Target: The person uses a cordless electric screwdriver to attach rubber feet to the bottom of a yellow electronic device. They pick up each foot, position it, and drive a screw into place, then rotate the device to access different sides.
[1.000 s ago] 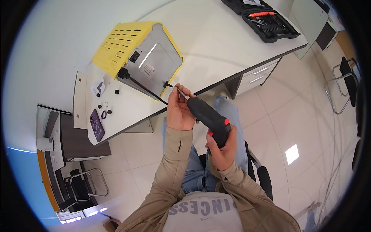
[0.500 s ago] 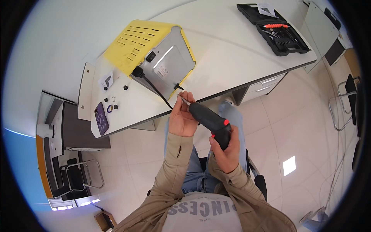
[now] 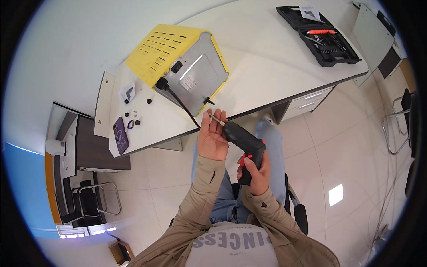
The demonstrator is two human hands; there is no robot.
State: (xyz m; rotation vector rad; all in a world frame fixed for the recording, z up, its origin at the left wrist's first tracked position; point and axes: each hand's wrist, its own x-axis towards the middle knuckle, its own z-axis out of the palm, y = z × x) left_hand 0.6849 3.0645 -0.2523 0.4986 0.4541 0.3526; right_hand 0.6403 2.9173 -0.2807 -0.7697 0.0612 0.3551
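Note:
In my right hand [image 3: 258, 172] is a black cordless screwdriver [image 3: 241, 139] with red buttons, its pistol grip wrapped by my fingers. The metal bit [image 3: 216, 119] points up and left into my left hand [image 3: 213, 144]. That hand is palm up, thumb and fingertips drawn together around the bit's tip; anything tiny pinched there is too small to make out. Just beyond my fingertips stands a yellow slotted metal appliance [image 3: 171, 46], its grey panel [image 3: 202, 73] turned toward me. A black cord plug [image 3: 163, 83] sits in the panel, and a black peg-like foot [image 3: 208, 101] sticks out near its lower edge.
On the white table [image 3: 258, 58], a purple phone [image 3: 120, 135], small black round pieces [image 3: 149, 101], a ring [image 3: 130, 124] and a paper leaflet [image 3: 127, 92] lie left of the appliance. An open black tool case [image 3: 329, 44] rests at the far right. Drawers [image 3: 307, 103] hang below.
The screwdriver's grip has swung a little more upright, and my right hand has shifted slightly down and left around it. The whole view has moved slightly; my left hand stays at the bit's tip.

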